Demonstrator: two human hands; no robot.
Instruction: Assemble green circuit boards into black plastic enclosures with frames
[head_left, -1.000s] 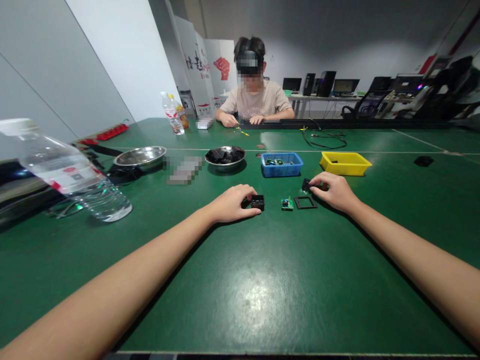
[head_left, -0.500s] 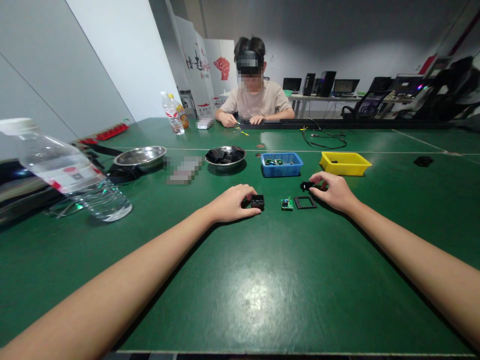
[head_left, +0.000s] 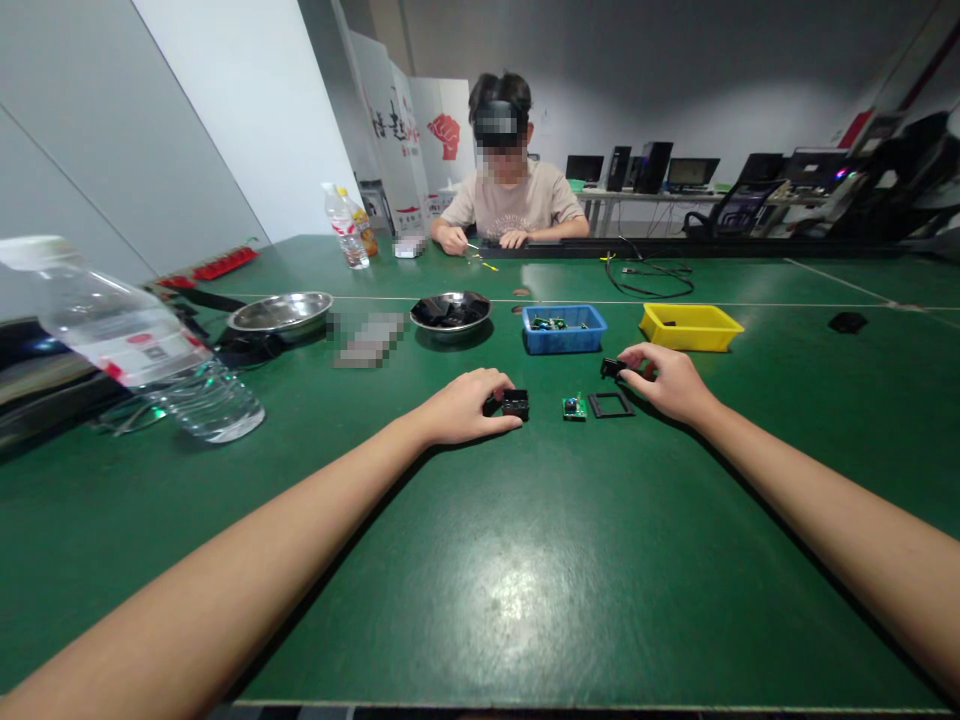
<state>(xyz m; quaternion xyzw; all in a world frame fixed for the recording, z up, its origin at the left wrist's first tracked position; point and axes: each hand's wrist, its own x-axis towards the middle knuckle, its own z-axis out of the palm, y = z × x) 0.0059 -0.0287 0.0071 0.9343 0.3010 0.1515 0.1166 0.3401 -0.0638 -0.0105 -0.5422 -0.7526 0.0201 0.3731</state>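
My left hand (head_left: pixel 465 405) rests on the green table (head_left: pixel 525 560) with its fingers closed around a small black box-shaped housing (head_left: pixel 515 403). My right hand (head_left: pixel 667 380) holds a small black part (head_left: pixel 611 368) pinched between thumb and fingers, just above the table. Between the hands lie a small green circuit board (head_left: pixel 574 406) and a flat black square frame (head_left: pixel 611 404); the frame sits just under my right hand's fingers.
A blue bin (head_left: pixel 564 329) with circuit boards, a yellow bin (head_left: pixel 690 326), and two metal bowls (head_left: pixel 451 314) (head_left: pixel 280 314) stand beyond the hands. A water bottle (head_left: pixel 135 345) lies at the left. Across the table a person (head_left: pixel 510 195) sits working.
My right hand has turned and lifted the small black part slightly, shifting it a little left. My left hand and the black housing have stayed still.
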